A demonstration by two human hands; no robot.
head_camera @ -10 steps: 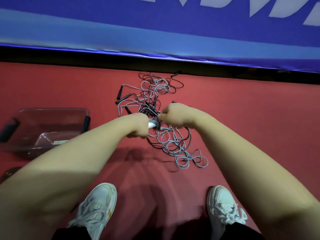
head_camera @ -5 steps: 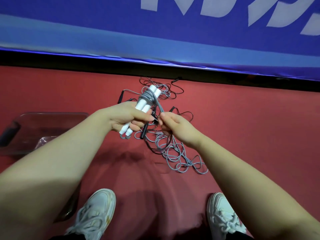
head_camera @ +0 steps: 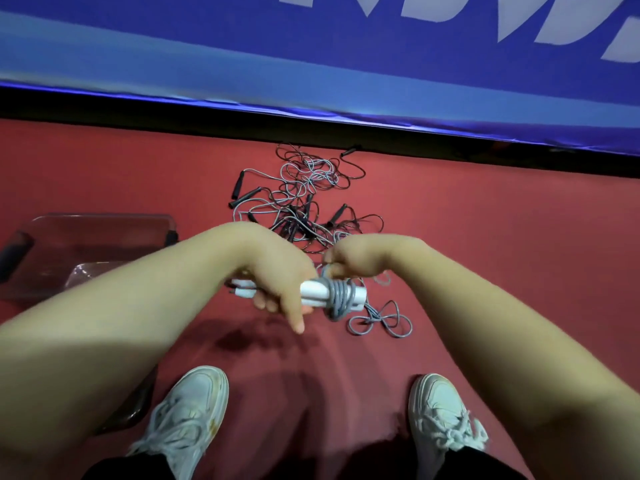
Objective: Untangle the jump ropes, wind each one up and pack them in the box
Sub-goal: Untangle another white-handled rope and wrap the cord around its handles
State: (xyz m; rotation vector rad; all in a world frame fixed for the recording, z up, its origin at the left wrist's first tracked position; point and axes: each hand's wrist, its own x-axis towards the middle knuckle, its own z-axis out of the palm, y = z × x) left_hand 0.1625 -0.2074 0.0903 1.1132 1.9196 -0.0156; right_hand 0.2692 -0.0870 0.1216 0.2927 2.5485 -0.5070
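My left hand [head_camera: 273,271] grips two white jump-rope handles [head_camera: 313,292] held side by side and lying roughly level. Grey cord [head_camera: 341,297] is coiled several times around their right end. My right hand [head_camera: 360,259] pinches that grey cord just above the coil. A loose tail of the same cord [head_camera: 388,320] trails onto the floor in loops. Beyond my hands lies a tangled pile of grey and black ropes [head_camera: 304,195] with black handles. A clear plastic box [head_camera: 90,251] stands on the floor at the left.
The floor is red [head_camera: 502,254]. A blue banner with white lettering [head_camera: 311,64] runs across the far side above a dark gap. My two white shoes [head_camera: 187,417] [head_camera: 440,414] stand near the bottom edge.
The white handles have swung from pointing up and away to lying level and lower, nearer me. My right hand has come over the coil, and more cord sits around the handles.
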